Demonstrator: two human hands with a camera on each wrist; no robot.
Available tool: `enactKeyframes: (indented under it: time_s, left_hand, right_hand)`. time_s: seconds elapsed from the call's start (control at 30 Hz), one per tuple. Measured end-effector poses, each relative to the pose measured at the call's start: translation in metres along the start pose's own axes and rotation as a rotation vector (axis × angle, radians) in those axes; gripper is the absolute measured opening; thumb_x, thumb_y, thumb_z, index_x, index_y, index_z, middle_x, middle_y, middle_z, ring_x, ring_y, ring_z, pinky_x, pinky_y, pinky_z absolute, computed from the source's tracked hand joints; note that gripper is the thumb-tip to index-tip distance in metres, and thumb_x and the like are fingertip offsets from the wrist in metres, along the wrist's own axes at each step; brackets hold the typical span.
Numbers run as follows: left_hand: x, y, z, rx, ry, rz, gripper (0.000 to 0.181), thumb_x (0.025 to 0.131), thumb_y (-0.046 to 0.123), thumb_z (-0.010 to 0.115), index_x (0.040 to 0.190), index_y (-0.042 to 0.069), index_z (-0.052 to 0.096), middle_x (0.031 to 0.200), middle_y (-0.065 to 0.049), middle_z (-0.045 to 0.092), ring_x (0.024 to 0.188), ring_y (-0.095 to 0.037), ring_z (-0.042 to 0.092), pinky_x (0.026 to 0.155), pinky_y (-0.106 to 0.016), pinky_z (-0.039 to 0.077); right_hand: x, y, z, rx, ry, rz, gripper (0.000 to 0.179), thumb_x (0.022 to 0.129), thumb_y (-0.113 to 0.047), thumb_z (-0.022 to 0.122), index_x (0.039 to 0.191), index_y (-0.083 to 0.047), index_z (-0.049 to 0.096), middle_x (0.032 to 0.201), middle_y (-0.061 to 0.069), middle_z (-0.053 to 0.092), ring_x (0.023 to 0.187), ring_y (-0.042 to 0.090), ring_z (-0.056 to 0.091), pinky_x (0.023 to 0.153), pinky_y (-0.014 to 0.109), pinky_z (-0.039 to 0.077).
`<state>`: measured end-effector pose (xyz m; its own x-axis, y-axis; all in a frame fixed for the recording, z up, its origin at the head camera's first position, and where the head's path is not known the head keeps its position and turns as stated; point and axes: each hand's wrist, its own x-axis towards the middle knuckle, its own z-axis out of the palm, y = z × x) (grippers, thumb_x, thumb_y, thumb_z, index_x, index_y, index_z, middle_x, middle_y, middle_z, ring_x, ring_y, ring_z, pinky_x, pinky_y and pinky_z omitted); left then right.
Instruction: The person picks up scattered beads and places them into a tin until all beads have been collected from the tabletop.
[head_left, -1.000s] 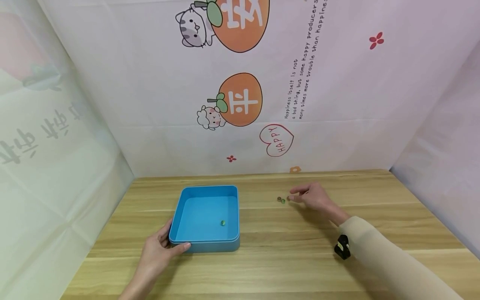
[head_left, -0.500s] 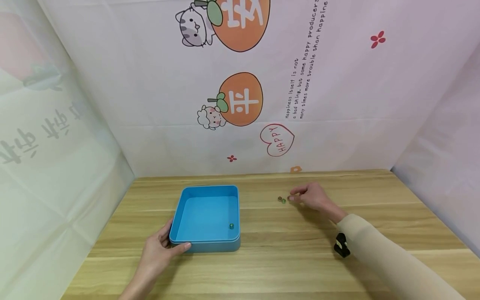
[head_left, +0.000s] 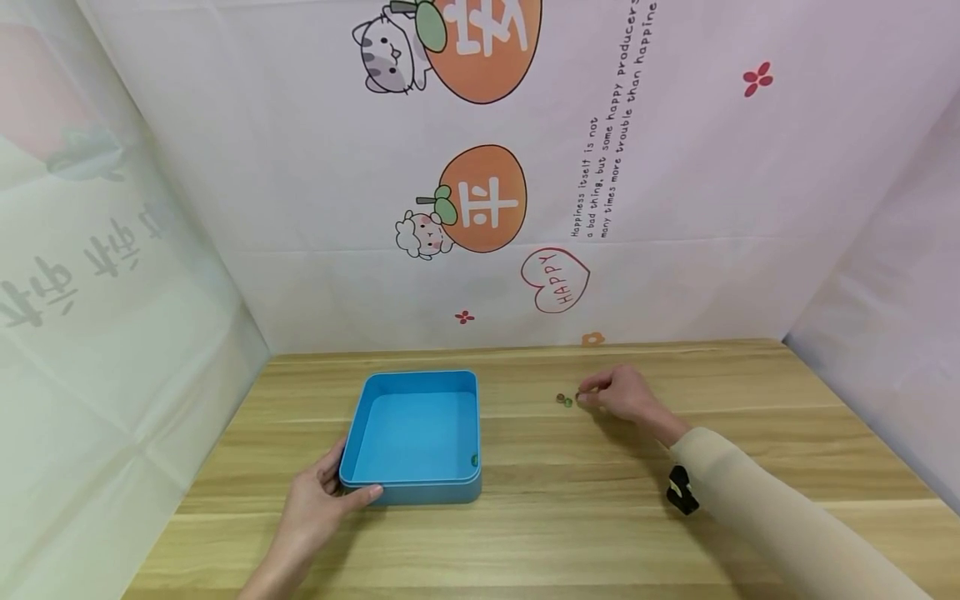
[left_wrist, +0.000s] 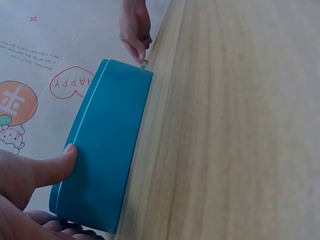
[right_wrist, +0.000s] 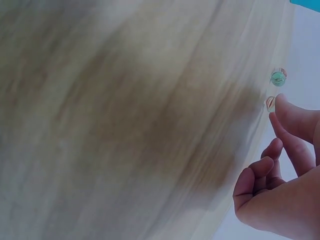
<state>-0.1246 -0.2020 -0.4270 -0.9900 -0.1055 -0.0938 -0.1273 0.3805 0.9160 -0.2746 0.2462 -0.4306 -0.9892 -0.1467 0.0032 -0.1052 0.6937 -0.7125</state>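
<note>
A square blue box (head_left: 420, 492), open at the top, sits left of centre on the wooden table. My left hand (head_left: 318, 492) grips its near left corner, thumb on the front wall and fingers round the side. Inside the box a green marble (head_left: 475, 460) lies against the right wall. To the right, my right hand (head_left: 621, 393) pinches a clear marble with a reddish swirl (right_wrist: 270, 103) between thumb and index finger, at table level. Just left of those fingertips lie a reddish-brown marble (head_left: 560, 398) and a green marble (head_left: 568, 402), close together.
The wooden table (head_left: 540, 533) meets a white printed sheet (head_left: 660, 283) at its back edge, and similar sheets hang on both sides. A black device (head_left: 682, 491) is strapped at the right sleeve's cuff.
The green marble in the box has rolled rightward and toward the front, up to the right wall. Both hands have stayed nearly in place.
</note>
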Motion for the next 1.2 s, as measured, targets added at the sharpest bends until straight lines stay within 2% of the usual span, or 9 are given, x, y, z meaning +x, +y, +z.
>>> enactKeyframes:
  time_s: [0.27,0.6,0.8,1.07,1.2]
  left_hand:
    - [-0.001,0.0,0.0,0.0,0.0,0.0,0.103,0.084,0.012,0.092,0.162,-0.007,0.028,0.164,-0.03,0.029,0.148,-0.044,0.035,0.113,-0.051,0.043]
    - [-0.001,0.0,0.001,0.0,0.001,0.0,0.102,0.084,0.011,0.092,0.162,-0.007,0.028,0.164,-0.03,0.029,0.147,-0.044,0.036,0.112,-0.051,0.044]
    - [-0.001,0.001,0.0,0.001,-0.001,-0.004,0.103,0.084,0.012,0.091,0.162,-0.008,0.027,0.164,-0.03,0.029,0.148,-0.044,0.036,0.113,-0.052,0.043]
    - [-0.001,0.001,0.0,-0.001,-0.004,-0.004,0.102,0.085,0.011,0.091,0.162,-0.007,0.027,0.164,-0.03,0.029,0.148,-0.044,0.036,0.112,-0.051,0.044]
    - [-0.001,0.001,0.0,0.0,-0.003,-0.003,0.102,0.085,0.011,0.091,0.162,-0.008,0.027,0.164,-0.03,0.029,0.148,-0.044,0.036,0.112,-0.051,0.044]
  right_hand:
    - [0.001,0.003,0.001,-0.015,0.011,-0.001,0.014,0.093,-0.01,0.082,0.103,0.0,0.083,0.106,0.014,0.077,0.088,0.023,0.059,0.069,0.031,0.048]
    - [0.0,0.002,0.001,-0.015,0.012,0.01,0.014,0.094,-0.011,0.081,0.104,-0.002,0.083,0.108,0.014,0.077,0.091,0.024,0.061,0.07,0.031,0.05]
    - [-0.006,-0.004,0.001,0.011,0.008,0.001,0.014,0.094,-0.011,0.081,0.104,0.0,0.083,0.103,0.013,0.077,0.085,0.022,0.057,0.068,0.031,0.047]
    - [-0.009,-0.008,0.002,0.006,0.002,-0.001,0.014,0.096,-0.009,0.078,0.105,-0.001,0.083,0.09,0.007,0.075,0.07,0.017,0.052,0.057,0.027,0.042]
    - [-0.011,-0.011,0.001,0.017,0.0,-0.013,0.013,0.095,-0.009,0.079,0.104,-0.001,0.083,0.089,0.006,0.075,0.069,0.017,0.052,0.055,0.026,0.043]
